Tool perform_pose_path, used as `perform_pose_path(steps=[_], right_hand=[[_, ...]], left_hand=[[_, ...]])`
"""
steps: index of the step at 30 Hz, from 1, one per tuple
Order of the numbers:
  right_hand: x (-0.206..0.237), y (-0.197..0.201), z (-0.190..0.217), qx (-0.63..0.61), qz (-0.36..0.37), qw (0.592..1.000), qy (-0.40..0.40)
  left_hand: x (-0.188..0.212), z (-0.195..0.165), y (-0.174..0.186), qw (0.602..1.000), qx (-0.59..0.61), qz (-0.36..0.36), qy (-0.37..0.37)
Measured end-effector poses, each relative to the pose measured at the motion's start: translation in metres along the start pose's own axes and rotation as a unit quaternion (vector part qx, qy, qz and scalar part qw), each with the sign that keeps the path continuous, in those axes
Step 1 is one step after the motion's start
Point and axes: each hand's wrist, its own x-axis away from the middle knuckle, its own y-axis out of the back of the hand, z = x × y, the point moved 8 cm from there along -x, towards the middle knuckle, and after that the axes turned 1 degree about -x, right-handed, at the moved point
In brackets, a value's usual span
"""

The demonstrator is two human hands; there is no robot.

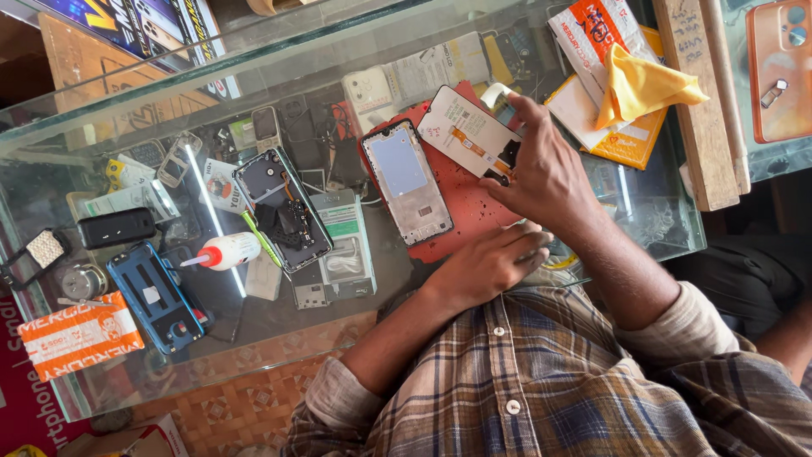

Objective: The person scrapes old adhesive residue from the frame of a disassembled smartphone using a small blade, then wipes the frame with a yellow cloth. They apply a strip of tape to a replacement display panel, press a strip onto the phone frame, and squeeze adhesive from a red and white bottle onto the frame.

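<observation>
Head view of a glass worktop (651, 224) covered with phone parts. A red, speckled mat (465, 199) carries a rectangular metal phone frame (408, 182) with a pale blue inner panel, and beside it a thin white display panel (469, 133) with an orange flex ribbon. The right hand (541, 173) pinches this panel at its lower right corner, fingers closed on the edge, so that the panel sits tilted above the mat. The left hand (491, 262) rests loosely curled, palm down, on the mat's near edge; whether it grips anything cannot be told. To the left lie 1 opened dark phone (283, 207), 1 blue back cover (156, 296) and a white glue bottle (228, 251) with a red nozzle. A crumpled yellow cloth (643, 85) lies on orange packets at upper right. Items under the glass are blurred by reflections.
</observation>
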Motion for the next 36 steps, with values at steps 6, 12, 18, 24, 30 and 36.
perform_pose_path(steps=[6,12,18,24,30,36], right_hand=[[0.004,0.002,-0.009,-0.086,-0.032,0.996,0.012],[0.008,0.015,-0.02,-0.219,-0.037,0.972,-0.073],[0.009,0.077,0.038,-0.134,-0.068,0.988,0.029],[0.01,0.095,0.092,-0.108,0.017,0.985,0.132],[0.004,0.098,0.115,-0.158,-0.045,0.971,0.175],[0.015,0.113,0.11,-0.116,-0.075,0.971,0.195]], left_hand=[[0.011,0.019,0.031,0.997,0.027,-0.046,0.053],[0.009,0.049,0.097,0.973,-0.036,-0.175,0.143],[-0.02,0.039,0.162,0.958,-0.089,-0.222,0.159],[-0.027,0.046,0.128,0.914,0.257,-0.014,0.314],[-0.017,0.038,0.101,0.789,0.544,-0.097,0.269],[0.008,0.028,0.086,0.719,0.608,-0.215,0.259]])
